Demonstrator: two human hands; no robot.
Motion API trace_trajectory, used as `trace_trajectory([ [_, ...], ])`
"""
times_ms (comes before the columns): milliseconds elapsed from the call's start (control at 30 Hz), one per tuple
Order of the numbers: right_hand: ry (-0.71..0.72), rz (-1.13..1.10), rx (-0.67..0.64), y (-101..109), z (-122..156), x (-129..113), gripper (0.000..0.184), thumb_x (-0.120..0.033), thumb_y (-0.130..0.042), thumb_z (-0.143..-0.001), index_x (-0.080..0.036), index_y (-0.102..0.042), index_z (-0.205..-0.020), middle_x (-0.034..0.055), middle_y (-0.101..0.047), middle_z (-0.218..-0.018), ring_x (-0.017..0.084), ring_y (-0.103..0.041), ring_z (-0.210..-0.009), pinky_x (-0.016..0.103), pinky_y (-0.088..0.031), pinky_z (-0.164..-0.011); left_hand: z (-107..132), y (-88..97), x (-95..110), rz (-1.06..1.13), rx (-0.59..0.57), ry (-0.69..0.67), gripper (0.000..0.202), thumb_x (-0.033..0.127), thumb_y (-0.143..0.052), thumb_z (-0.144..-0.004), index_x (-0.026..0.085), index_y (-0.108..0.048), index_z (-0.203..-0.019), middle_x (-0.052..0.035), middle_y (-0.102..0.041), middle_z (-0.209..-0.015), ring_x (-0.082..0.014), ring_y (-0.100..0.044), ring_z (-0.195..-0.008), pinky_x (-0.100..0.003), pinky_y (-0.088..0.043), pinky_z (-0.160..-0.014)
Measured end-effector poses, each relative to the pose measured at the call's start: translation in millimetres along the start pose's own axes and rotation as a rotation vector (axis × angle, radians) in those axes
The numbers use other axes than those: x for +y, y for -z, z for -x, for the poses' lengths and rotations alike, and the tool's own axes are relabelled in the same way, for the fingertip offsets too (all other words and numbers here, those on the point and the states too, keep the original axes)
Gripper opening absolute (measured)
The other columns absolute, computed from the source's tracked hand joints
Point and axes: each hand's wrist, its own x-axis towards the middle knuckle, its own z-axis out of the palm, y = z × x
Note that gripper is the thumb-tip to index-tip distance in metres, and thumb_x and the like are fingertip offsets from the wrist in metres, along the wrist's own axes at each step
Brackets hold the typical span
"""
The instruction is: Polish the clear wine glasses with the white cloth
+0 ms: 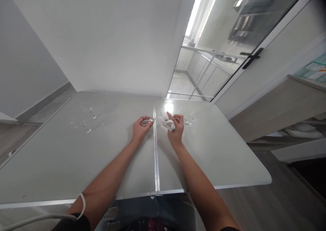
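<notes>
My left hand [140, 128] is closed around the bowl of a clear wine glass [150, 121], held sideways above the grey table [76, 163]. The glass's stem and foot point right toward my right hand [176, 128]. That hand is closed on a small white cloth [169, 124], pressed against the foot end of the glass. Both hands hover over the table's middle seam.
Another clear glass [191, 119] stands on the table just right of my right hand. Two or three more clear glasses [85, 120] are at the far left. A white wall rises behind the table, and a glass door [229, 47] is at the right.
</notes>
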Motion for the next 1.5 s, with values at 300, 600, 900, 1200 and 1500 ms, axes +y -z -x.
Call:
trace_trajectory([
  [300, -0.064, -0.162, -0.311, -5.3, 5.5, -4.1, 0.014, -0.019, -0.053, -0.070, -0.019, -0.056, -0.057, -0.0048, -0.039, -0.051, 0.011, -0.034, -0.051, 0.025, -0.030, -0.050, 2.6, 0.3, 4.2, -0.112, -0.015, -0.066, 0.038, 0.042, -0.082, -0.074, 0.021, -0.072, -0.104, -0.0083, -0.074, -0.101, -0.0234, -0.072, -0.091, -0.035, -0.058, -0.078],
  [600, -0.056, 0.338, -0.386, -10.7, 4.6, -8.3, 0.045, -0.020, -0.062, -0.079, -0.031, -0.071, -0.121, 0.0008, -0.072, -0.091, 0.018, -0.063, -0.074, 0.025, -0.039, -0.061, 4.3, -1.8, 5.2, -0.114, -0.148, -0.147, 0.044, 0.039, -0.082, -0.074, 0.023, -0.069, -0.113, -0.0074, -0.068, -0.110, -0.0201, -0.071, -0.088, -0.033, -0.057, -0.080],
  [900, 0.014, 0.549, -0.299, -15.2, 8.1, -8.5, 0.037, -0.009, -0.054, -0.084, -0.026, -0.069, -0.114, 0.0064, -0.065, -0.100, 0.017, -0.058, -0.075, 0.027, -0.032, -0.059, 13.9, -5.0, 16.8, 0.123, -0.258, -0.112, 0.057, 0.048, -0.081, -0.075, 0.025, -0.064, -0.124, -0.0101, -0.062, -0.118, -0.0231, -0.065, -0.102, -0.029, -0.057, -0.075],
  [1200, 0.055, 0.478, 0.227, 27.7, -11.6, 21.4, 0.025, -0.020, -0.050, -0.093, -0.019, -0.073, -0.103, 0.0105, -0.065, -0.091, 0.021, -0.064, -0.078, 0.028, -0.045, -0.070, -2.0, 3.3, 15.3, 0.490, -0.278, 0.153, 0.048, 0.065, -0.049, -0.093, 0.023, -0.069, -0.104, -0.0103, -0.061, -0.106, -0.0162, -0.055, -0.078, -0.026, -0.047, -0.055],
  [1500, -0.565, 0.657, 0.621, 121.1, -43.3, 113.5, 0.037, -0.044, -0.056, -0.091, -0.012, -0.074, -0.091, 0.0183, -0.074, -0.087, 0.030, -0.069, -0.084, 0.035, -0.049, -0.076, -0.7, -0.8, 12.2, 0.488, -0.393, 0.231, 0.040, 0.057, -0.057, -0.092, 0.020, -0.070, -0.089, -0.0049, -0.055, -0.082, -0.0127, -0.047, -0.062, -0.026, -0.037, -0.049],
])
